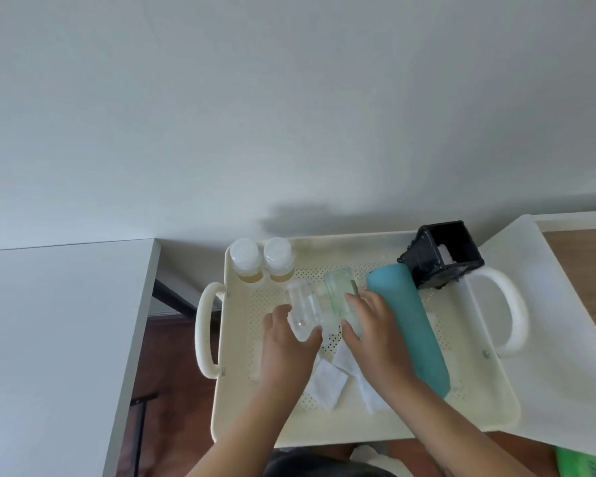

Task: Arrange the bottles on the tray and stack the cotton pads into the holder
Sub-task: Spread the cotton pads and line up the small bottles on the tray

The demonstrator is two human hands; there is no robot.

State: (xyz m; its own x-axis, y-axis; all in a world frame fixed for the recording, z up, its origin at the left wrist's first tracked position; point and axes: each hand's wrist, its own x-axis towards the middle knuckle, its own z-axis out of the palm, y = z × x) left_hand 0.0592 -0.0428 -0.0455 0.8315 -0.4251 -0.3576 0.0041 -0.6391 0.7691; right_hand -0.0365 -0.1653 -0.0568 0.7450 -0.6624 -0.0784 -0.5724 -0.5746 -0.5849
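Observation:
A cream perforated tray with two loop handles holds everything. Two white-capped bottles of yellowish liquid stand upright in its far left corner. My left hand grips a clear bottle that lies on the tray floor. My right hand grips a pale green clear bottle beside it. A long teal bottle lies just right of my right hand. Several white cotton pads lie loose under my wrists. The black holder sits at the tray's far right corner, with something white inside it.
A white table stands to the left, with a gap down to a dark wooden floor between it and the tray. A white board lies under the tray's right handle. A green object shows at the bottom right.

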